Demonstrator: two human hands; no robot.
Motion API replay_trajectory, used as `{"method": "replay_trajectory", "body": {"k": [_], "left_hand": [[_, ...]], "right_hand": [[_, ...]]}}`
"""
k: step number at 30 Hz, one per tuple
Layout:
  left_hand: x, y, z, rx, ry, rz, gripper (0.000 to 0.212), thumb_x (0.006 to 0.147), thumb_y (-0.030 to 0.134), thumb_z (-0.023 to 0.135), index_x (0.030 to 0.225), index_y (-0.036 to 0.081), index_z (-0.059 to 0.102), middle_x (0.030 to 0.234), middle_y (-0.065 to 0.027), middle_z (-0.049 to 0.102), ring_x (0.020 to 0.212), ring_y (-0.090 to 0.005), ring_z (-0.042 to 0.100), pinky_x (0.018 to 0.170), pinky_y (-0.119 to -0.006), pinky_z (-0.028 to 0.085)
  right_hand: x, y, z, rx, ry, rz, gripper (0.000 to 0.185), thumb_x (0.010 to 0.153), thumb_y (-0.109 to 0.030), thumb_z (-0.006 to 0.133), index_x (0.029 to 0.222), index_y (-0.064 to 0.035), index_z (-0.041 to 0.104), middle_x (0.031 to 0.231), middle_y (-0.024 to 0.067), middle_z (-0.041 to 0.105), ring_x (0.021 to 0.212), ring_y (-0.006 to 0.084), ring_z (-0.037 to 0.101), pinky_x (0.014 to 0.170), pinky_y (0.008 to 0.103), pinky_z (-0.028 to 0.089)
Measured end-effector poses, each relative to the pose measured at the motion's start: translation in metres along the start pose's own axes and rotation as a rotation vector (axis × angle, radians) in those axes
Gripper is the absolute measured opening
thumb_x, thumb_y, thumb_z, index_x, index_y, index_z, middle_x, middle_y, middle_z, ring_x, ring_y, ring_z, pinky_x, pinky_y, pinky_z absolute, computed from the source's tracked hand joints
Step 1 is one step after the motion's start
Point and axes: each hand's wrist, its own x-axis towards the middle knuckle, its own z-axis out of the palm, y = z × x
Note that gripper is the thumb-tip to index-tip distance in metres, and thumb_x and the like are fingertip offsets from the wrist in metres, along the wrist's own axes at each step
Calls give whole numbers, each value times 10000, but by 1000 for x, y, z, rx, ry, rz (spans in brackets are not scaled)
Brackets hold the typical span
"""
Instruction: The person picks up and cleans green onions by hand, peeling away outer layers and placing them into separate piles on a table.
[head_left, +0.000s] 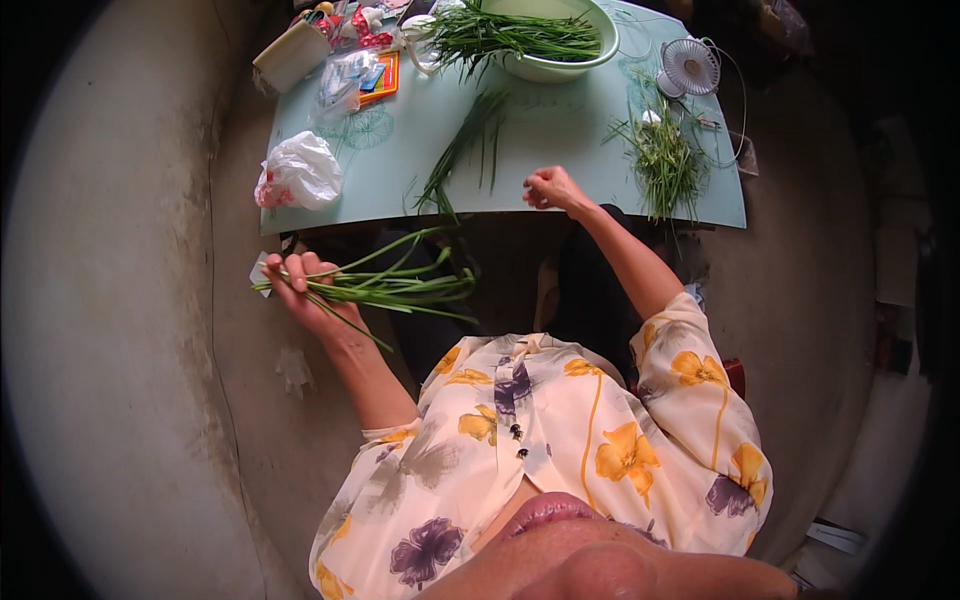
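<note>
My left hand (311, 292) is in front of the table's near left edge, gripping a small bunch of long green chives (397, 289). Their pale ends poke out past my fingers on the left, and the leaves fan out to the right. Over the near part of the table hovers my right hand (553, 189), its fingers curled, with nothing visible in them. To its left a loose row of chives (465, 146) lies on the table, some tips hanging over the near edge. Farther back, a pale green basin (555, 71) carries a large heap of chives (517, 34).
On the light green table (555, 135), a messy pile of trimmings (667, 165) lies at right near a small white fan (690, 67) with a cord. A crumpled white plastic bag (304, 169) sits at left. Behind it are clear plastic packaging (345, 82) and a tipped cream container (292, 54).
</note>
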Motion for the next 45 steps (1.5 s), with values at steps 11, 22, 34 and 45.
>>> {"method": "replay_trajectory", "body": {"k": [11, 22, 34, 45], "left_hand": [[-24, -87, 19, 552, 262, -528, 344, 1041, 402, 467, 914, 96, 558, 633, 42, 385, 560, -52, 355, 464, -203, 313], [-24, -96, -8, 567, 182, -583, 344, 1038, 389, 481, 881, 94, 562, 590, 19, 442, 522, -57, 420, 494, -212, 383], [-29, -113, 9, 415, 143, -456, 354, 1057, 370, 439, 889, 79, 553, 595, 21, 410, 535, -86, 415, 539, -248, 390], [-34, -98, 28, 543, 106, -464, 341, 975, 275, 641, 1166, -6, 612, 648, 65, 398, 484, -16, 311, 426, -198, 251]], "right_hand": [[172, -57, -4, -356, 688, -101, 467, 781, -407, 709, 998, 6, 731, 928, 230, 716, 903, 378, 698, 849, 445, 548], [151, -46, 7, 73, 607, -251, 350, 811, -326, 715, 983, -21, 715, 938, 137, 726, 890, 276, 695, 809, 380, 547], [101, -70, -46, 1217, 465, -589, 134, 931, -161, 615, 993, -48, 578, 875, 114, 704, 809, 253, 705, 723, 377, 588], [-108, -145, 43, 487, -63, -628, 151, 969, -158, 627, 990, -11, 600, 859, 81, 673, 757, 164, 675, 657, 287, 546]]}}
